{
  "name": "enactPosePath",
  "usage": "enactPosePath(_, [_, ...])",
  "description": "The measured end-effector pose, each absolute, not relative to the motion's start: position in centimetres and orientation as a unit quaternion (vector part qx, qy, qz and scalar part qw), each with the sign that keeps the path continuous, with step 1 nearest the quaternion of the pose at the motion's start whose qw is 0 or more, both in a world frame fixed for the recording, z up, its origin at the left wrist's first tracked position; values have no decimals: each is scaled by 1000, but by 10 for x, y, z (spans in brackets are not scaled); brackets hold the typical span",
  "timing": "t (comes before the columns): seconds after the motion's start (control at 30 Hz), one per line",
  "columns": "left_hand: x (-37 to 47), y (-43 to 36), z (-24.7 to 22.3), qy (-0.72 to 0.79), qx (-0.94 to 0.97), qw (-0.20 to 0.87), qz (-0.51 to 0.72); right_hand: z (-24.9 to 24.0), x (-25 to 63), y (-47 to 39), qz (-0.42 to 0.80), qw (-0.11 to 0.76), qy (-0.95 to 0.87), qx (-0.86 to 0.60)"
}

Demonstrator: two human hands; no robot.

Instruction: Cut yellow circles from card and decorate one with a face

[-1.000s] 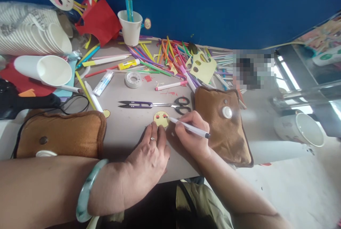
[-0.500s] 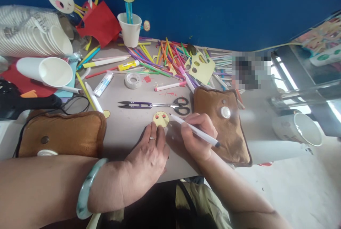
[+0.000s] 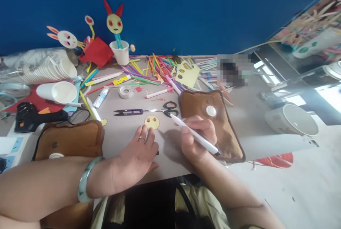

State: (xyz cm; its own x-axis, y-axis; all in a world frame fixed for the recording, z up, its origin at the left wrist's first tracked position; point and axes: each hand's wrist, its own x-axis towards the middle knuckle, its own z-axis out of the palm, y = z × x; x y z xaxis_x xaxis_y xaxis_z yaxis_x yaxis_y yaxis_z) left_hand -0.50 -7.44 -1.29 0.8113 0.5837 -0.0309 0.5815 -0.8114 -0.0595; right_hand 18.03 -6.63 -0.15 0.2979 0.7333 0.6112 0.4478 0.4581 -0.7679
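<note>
A small yellow paper circle [image 3: 152,122] with red eyes and drawn lashes lies on the table. My left hand [image 3: 138,154] rests with fingers spread, its fingertips at the circle's lower edge; a dark bit of something shows beside it. My right hand [image 3: 198,138] grips a white marker [image 3: 198,137], its tip raised toward the upper left, apart from the circle. Scissors [image 3: 129,112] and a second black-handled pair [image 3: 170,109] lie just beyond the circle. The brown cushion [image 3: 223,126] is beside my right hand.
Markers, a glue stick [image 3: 101,97], a tape roll [image 3: 126,92] and several coloured strips lie farther back. Paper cups [image 3: 64,92], a black glue gun [image 3: 39,117] and another brown cushion [image 3: 71,138] are left. A mug [image 3: 290,120] stands right.
The view has shifted, showing more of the wall. My right hand has lifted the marker tip away from the circle, and my left fingers have slid back toward its lower edge.
</note>
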Motion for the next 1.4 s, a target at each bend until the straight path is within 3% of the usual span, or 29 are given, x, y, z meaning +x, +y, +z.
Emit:
enactPosePath(0.47, [-4,-67,-11,-304,-951,48,-3,5,180,-64,123,623,-582,-508])
enactPosePath(0.63, [-4,-63,-4,-297,-954,38,-7,5,180,-59,204,626,-536,-529])
enactPosePath(0.87, [-2,-58,4,-309,-951,-7,-22,1,180,-55,319,660,-466,-496])
enactPosePath(1.1, [-6,-42,13,-327,-930,-112,-125,-3,186,-53,384,693,-422,-441])
enactPosePath(1.4, [-6,-33,12,-339,-911,-178,-152,-3,185,-51,464,675,-402,-408])
